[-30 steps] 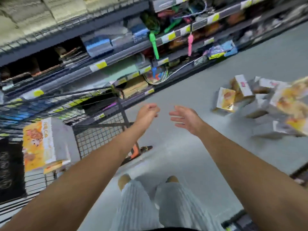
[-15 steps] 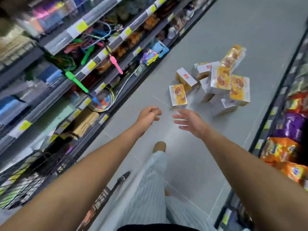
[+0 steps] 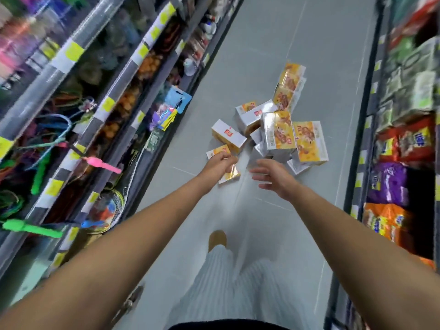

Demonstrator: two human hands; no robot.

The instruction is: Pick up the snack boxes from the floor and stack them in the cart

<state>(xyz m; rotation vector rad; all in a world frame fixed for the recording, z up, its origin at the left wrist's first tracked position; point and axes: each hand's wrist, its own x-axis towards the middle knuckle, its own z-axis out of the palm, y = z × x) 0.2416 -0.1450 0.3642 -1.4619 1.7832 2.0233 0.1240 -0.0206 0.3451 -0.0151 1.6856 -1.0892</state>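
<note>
Both empty hands, left hand point(image 3: 220, 164) and right hand point(image 3: 273, 175), reach over snack boxes point(image 3: 281, 134).

About ten snack boxes point(image 3: 278, 134) lie heaped on the floor point(image 3: 273, 44) just beyond the grips; blur prevents an exact count. Two hands show, left hand point(image 3: 217, 164) and right hand point(image 3: 273, 175). One shoe point(image 3: 217, 236) is visible.

Shop aisle, stocked shelves point(image 3: 100, 96) both sides

Grey tiled floor point(image 3: 273, 55) between stocked shelves point(image 3: 100, 75).
</note>
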